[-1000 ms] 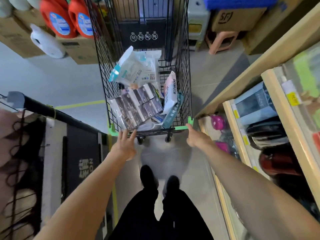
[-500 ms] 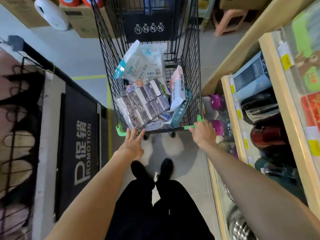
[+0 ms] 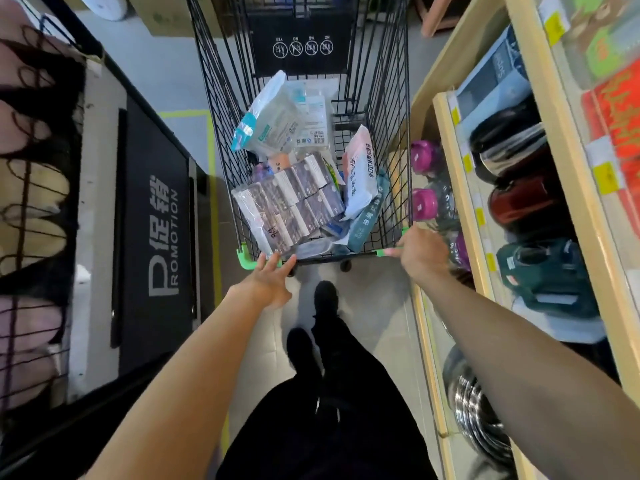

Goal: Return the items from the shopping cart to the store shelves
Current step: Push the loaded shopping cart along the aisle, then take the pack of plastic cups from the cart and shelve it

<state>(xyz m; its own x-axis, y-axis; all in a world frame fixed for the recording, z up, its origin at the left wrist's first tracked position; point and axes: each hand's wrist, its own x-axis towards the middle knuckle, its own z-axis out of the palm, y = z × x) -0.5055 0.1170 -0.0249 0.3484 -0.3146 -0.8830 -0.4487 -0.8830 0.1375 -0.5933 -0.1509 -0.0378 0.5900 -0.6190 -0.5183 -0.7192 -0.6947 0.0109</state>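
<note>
Gripping cart [image 3: 221,109] handle w/ right hand [image 3: 423,255]; left hand [image 3: 272,279] grip released, fingers on rim.

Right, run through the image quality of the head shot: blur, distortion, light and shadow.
Head view: strong wide-angle bending, so the shelves on the right and the promotion stand lean outward. The right hand on the cart handle is smeared by motion; the left hand is softer than the cart's packets. Light is dim and bluish, with a faint shadow under the cart and dark trousers losing detail.
</note>
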